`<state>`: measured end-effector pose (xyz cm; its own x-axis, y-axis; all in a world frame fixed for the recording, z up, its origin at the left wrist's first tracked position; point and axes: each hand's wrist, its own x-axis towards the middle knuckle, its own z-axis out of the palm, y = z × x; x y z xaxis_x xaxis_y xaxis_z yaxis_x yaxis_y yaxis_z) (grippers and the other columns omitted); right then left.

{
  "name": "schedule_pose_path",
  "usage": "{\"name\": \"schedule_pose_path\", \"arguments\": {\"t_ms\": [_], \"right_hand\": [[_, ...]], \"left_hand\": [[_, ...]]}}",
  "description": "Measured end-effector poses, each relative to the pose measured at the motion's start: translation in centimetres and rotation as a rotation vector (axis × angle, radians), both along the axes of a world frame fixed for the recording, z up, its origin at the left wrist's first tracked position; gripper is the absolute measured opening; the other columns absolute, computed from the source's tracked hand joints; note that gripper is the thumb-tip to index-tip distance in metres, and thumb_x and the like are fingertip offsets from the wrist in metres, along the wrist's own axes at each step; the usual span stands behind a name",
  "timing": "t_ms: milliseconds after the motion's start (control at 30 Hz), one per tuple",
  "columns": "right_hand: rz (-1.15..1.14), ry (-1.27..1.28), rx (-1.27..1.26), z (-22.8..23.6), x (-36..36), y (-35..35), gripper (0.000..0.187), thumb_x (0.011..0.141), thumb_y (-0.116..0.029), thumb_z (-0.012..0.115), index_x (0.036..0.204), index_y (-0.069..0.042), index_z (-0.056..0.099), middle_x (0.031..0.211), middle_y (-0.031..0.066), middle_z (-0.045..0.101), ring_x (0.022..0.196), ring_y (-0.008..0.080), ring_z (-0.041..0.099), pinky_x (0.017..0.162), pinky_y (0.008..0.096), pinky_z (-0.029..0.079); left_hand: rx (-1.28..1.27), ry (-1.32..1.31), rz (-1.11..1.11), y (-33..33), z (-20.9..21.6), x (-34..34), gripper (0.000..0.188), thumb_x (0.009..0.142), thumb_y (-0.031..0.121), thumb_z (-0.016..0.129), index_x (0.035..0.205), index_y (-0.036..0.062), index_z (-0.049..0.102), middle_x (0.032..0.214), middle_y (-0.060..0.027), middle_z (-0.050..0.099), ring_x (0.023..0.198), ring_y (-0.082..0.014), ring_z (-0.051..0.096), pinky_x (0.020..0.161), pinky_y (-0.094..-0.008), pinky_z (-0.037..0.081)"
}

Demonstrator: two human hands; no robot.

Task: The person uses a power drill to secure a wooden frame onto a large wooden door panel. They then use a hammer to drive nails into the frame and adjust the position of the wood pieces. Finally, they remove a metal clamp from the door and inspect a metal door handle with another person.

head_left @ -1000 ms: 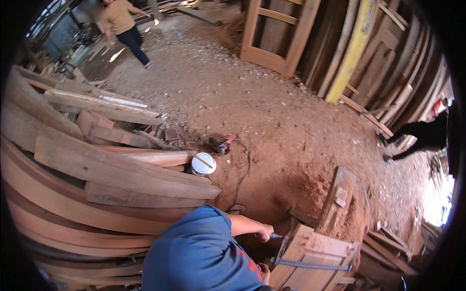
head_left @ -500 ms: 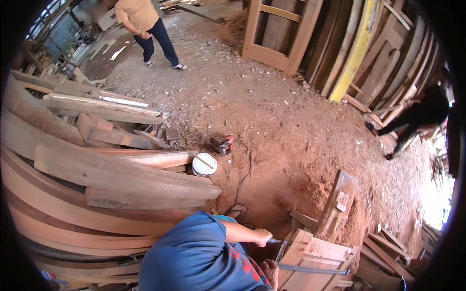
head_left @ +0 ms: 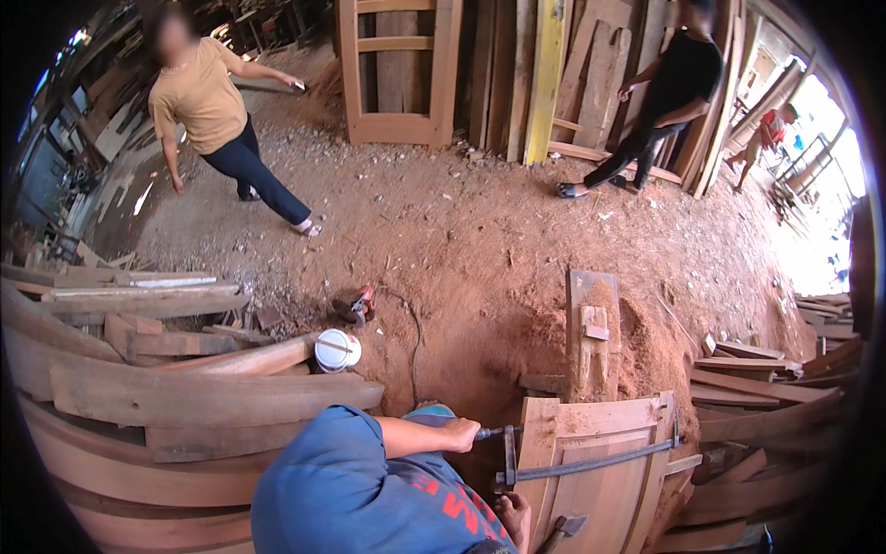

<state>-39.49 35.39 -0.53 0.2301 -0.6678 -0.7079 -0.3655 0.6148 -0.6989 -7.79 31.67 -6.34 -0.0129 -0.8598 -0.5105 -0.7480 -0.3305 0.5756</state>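
Note:
My left hand (head_left: pixel 460 435) is closed around the handle of a long bar clamp (head_left: pixel 591 461). The dark metal bar runs across a wooden door panel (head_left: pixel 591 489), its far jaw at the panel's right edge. My right hand (head_left: pixel 514 514) is beside the panel's left edge, just below the clamp's near end. Its fingers look curled, but what they hold is hidden. On the panel's lower part lies a tool with a metal head (head_left: pixel 571 526), its dark handle running out of view. A blue sleeve covers my left shoulder.
Beyond the panel a board (head_left: pixel 591 291) lies in sawdust. Timber stacks (head_left: pixel 203 397) fill the left, with a white bucket (head_left: pixel 338 351) and a corded red power tool (head_left: pixel 355 306) beside them. Two people (head_left: pixel 208 102) (head_left: pixel 678 83) walk ahead; another person (head_left: pixel 768 134) is farther right.
The view has swung right and up. The person in the tan shirt has come closer, and the one in black now shows more fully. My left hand stays on the clamp handle.

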Motion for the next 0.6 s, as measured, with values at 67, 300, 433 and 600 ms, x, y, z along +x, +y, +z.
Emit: {"name": "schedule_pose_path", "arguments": {"t_ms": [67, 300, 433, 600], "right_hand": [[-0.021, 0.000, 0.027, -1.2, -0.6, 0.6, 0.023, 0.098, -0.007, 0.062, 0.117, 0.007, 0.063, 0.092, 0.0132, 0.071, 0.076, 0.0153, 0.066, 0.068, 0.0283, 0.056], [-0.218, -0.070, 0.113, -2.4, -0.3, 2.8, 0.020, 0.098, -0.006, 0.063, 0.114, 0.005, 0.060, 0.085, 0.0119, 0.067, 0.067, 0.0149, 0.061, 0.057, 0.0272, 0.050], [-0.299, -0.006, 0.086, -4.3, 2.7, 3.7, 0.024, 0.098, -0.008, 0.063, 0.118, 0.003, 0.056, 0.085, 0.0114, 0.066, 0.062, 0.0138, 0.059, 0.052, 0.0279, 0.048], [-0.530, 0.074, 0.146, -1.1, 8.6, 2.4, 0.032, 0.100, -0.019, 0.064, 0.122, 0.000, 0.050, 0.089, 0.0144, 0.069, 0.067, 0.0185, 0.067, 0.052, 0.0312, 0.054]], "left_hand": [[0.449, 0.352, -0.071, -2.7, -0.1, 1.7, 0.016, 0.079, 0.013, 0.076, 0.092, 0.0096, 0.066, 0.078, -0.0091, 0.068, 0.071, -0.0245, 0.068, 0.062, -0.0416, 0.055], [0.420, 0.287, -0.110, -2.6, -3.0, 1.5, 0.033, 0.076, 0.030, 0.081, 0.097, 0.0086, 0.067, 0.086, -0.0123, 0.070, 0.079, -0.0272, 0.069, 0.066, -0.0433, 0.056], [0.261, 0.130, -0.161, -2.2, -1.5, 1.4, 0.051, 0.075, 0.031, 0.080, 0.115, 0.0062, 0.062, 0.101, -0.0193, 0.072, 0.091, -0.0350, 0.071, 0.078, -0.0473, 0.058], [1.105, 0.900, -0.102, -5.5, -1.3, 2.9, 0.029, 0.088, 0.011, 0.073, 0.116, 0.0120, 0.064, 0.069, 0.0045, 0.051, 0.054, -0.0067, 0.048, 0.051, -0.0268, 0.046]]}}
